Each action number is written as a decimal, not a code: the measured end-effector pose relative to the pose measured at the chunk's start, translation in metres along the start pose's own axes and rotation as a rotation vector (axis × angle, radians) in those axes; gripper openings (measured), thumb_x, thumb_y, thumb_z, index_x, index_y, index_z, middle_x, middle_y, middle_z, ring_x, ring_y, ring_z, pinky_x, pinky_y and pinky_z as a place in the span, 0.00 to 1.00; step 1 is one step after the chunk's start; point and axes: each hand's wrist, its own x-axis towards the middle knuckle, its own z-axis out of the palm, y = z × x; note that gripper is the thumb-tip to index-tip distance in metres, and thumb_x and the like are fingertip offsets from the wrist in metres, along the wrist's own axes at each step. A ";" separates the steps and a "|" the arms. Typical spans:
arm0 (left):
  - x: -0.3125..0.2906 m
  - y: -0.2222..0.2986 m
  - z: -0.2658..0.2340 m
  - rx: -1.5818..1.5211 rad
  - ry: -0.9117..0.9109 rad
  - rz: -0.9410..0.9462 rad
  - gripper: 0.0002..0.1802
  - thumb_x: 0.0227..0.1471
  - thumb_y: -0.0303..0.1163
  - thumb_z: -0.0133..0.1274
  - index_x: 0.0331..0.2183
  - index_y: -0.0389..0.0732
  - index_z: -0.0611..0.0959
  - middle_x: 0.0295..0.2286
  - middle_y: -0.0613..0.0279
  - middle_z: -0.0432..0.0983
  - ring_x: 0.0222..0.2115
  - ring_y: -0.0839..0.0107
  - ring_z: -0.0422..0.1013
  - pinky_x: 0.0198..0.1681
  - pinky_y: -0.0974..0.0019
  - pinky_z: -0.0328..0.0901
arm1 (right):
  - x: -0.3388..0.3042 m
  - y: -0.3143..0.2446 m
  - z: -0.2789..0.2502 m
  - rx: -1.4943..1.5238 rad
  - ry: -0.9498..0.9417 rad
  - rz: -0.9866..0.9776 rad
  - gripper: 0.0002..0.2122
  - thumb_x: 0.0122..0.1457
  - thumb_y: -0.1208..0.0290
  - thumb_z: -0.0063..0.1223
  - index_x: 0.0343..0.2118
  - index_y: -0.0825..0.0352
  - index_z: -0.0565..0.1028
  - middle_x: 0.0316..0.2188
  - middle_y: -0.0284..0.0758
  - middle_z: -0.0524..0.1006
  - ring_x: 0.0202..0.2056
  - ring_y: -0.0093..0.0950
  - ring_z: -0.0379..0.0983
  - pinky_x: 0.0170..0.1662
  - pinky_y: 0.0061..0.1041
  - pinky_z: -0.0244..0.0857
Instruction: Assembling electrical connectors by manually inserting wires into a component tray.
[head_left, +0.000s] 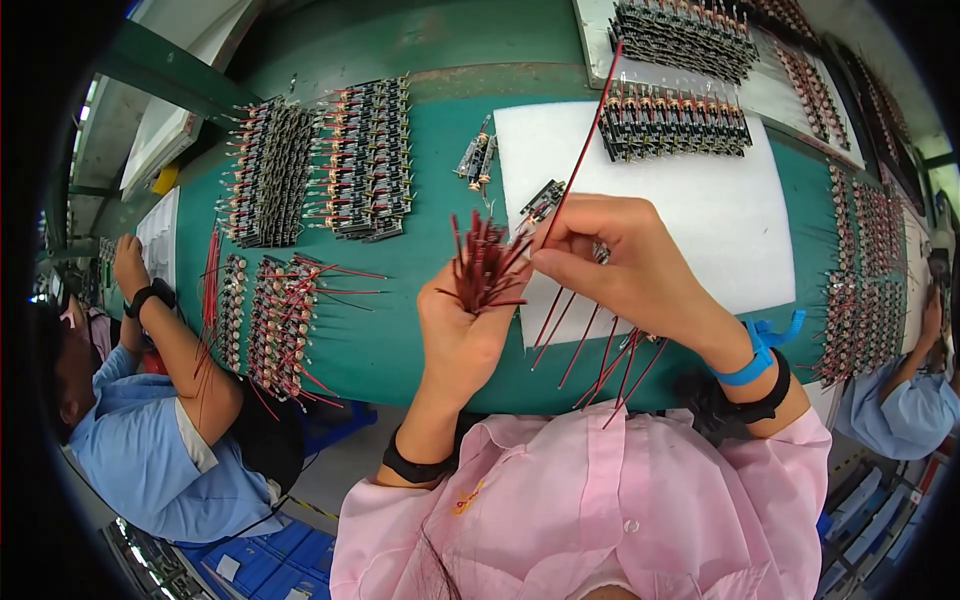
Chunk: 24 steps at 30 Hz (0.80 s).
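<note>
My left hand (458, 345) is closed around a thick bundle of short-looking dark red wires (484, 268), their ends fanning out above the fist. At its fingertips a small circuit board (543, 199) stands tilted; which hand bears it I cannot tell. My right hand (630, 262) pinches a long red wire (590, 140) beside that board, and the wire slants up toward the far side. Part of another small component shows by the right fingers. Beneath the right hand, several red wires (607, 350) trail toward me over the near edge of a white foam sheet (725, 225).
Rows of circuit boards (360, 160) stand on the green table (400, 330) at left, with wired boards (280, 325) nearer. Loose boards (477, 160) lie by the sheet; another row (675, 125) stands on it. More boards (860, 310) are at right. A co-worker (165, 430) sits at left.
</note>
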 end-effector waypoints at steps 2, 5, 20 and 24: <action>-0.001 -0.003 -0.004 -0.002 0.012 0.007 0.04 0.44 0.25 0.45 0.22 0.34 0.70 0.13 0.70 0.61 0.11 0.87 0.52 0.12 0.81 0.46 | 0.005 0.004 -0.005 -0.102 0.125 -0.118 0.04 0.44 0.78 0.48 0.18 0.72 0.69 0.14 0.25 0.64 0.17 0.12 0.54 0.19 0.12 0.49; -0.004 -0.011 -0.016 -0.010 0.041 0.027 0.05 0.44 0.25 0.44 0.22 0.33 0.70 0.14 0.69 0.62 0.11 0.86 0.52 0.12 0.81 0.47 | 0.012 0.022 -0.021 -0.175 0.214 -0.097 0.04 0.43 0.77 0.49 0.17 0.72 0.69 0.13 0.25 0.64 0.16 0.11 0.54 0.19 0.11 0.48; -0.022 -0.033 -0.029 0.115 0.030 0.043 0.04 0.43 0.24 0.47 0.23 0.33 0.73 0.16 0.66 0.68 0.15 0.85 0.59 0.17 0.81 0.54 | 0.016 0.061 -0.026 -0.279 0.289 0.048 0.03 0.42 0.78 0.48 0.17 0.72 0.69 0.14 0.25 0.64 0.15 0.10 0.51 0.17 0.12 0.45; -0.020 -0.033 -0.029 0.136 0.045 0.096 0.04 0.43 0.25 0.47 0.23 0.33 0.73 0.14 0.69 0.67 0.13 0.86 0.58 0.15 0.82 0.52 | 0.016 0.060 -0.024 -0.279 0.280 0.051 0.03 0.42 0.79 0.49 0.17 0.72 0.69 0.14 0.25 0.64 0.15 0.10 0.51 0.17 0.12 0.45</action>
